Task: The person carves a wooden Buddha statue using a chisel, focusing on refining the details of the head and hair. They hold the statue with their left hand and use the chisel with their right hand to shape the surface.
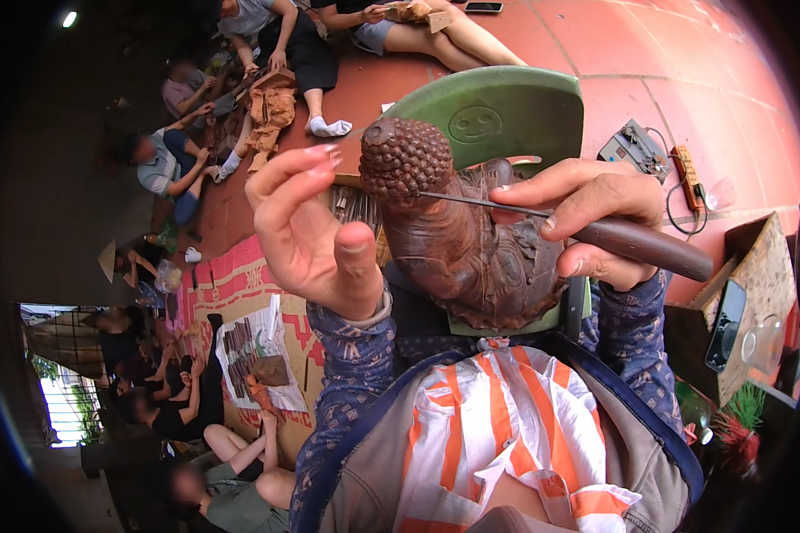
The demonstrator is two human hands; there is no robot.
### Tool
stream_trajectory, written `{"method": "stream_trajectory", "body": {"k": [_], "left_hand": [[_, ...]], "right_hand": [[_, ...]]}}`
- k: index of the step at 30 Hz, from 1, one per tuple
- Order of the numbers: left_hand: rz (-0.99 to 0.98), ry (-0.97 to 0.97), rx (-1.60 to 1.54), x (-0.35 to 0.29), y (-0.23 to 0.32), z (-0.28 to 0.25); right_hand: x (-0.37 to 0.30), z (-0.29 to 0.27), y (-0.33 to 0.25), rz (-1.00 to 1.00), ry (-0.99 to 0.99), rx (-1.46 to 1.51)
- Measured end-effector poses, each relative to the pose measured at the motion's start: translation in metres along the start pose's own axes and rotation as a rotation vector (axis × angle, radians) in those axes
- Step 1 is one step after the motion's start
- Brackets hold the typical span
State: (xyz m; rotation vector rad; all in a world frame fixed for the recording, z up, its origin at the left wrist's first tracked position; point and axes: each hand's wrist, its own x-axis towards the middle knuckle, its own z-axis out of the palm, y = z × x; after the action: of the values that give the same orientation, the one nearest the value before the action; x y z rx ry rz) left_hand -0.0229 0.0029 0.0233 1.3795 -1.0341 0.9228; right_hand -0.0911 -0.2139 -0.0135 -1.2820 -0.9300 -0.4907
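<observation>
A dark brown carved wooden statue (440, 244) with tight knobbly curls on its head leans in front of me, against a green plastic chair (542, 111). In my right hand (609, 209) is a carving chisel with a round dark wooden handle (653, 249). Its thin metal shank (484, 202) points left, and the tip is at the underside of the statue's curls, by the neck. My left hand (311, 240) is raised beside the statue's head with its fingers spread, palm partly turned up, holding nothing.
Behind the statue lies a bunch of thin tools (356, 209). At right are a wooden box (756, 293) with a phone (727, 324), an orange power strip (687, 173) and a grey device (633, 149). Several people sit at left and beyond, near a sheet of tools (271, 333).
</observation>
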Motion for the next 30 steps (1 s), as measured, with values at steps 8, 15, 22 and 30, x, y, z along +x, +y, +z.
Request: {"method": "stream_trajectory", "body": {"k": [8,15,22,30], "left_hand": [[-0.046,-0.497,0.265,-0.012,0.046,-0.024],[-0.135,-0.34,0.276,-0.029,0.051,-0.006],[-0.179,-0.05,0.223,-0.029,0.015,-0.008],[-0.671,-0.413,-0.179,-0.027,0.004,-0.005]], "right_hand": [[0.003,0.012,-0.023,0.015,-0.111,-0.062],[0.004,0.048,-0.018,0.405,0.446,0.2],[0.036,0.034,-0.019,0.246,0.421,-0.087],[0.047,0.027,0.026,-0.129,0.392,0.003]]}}
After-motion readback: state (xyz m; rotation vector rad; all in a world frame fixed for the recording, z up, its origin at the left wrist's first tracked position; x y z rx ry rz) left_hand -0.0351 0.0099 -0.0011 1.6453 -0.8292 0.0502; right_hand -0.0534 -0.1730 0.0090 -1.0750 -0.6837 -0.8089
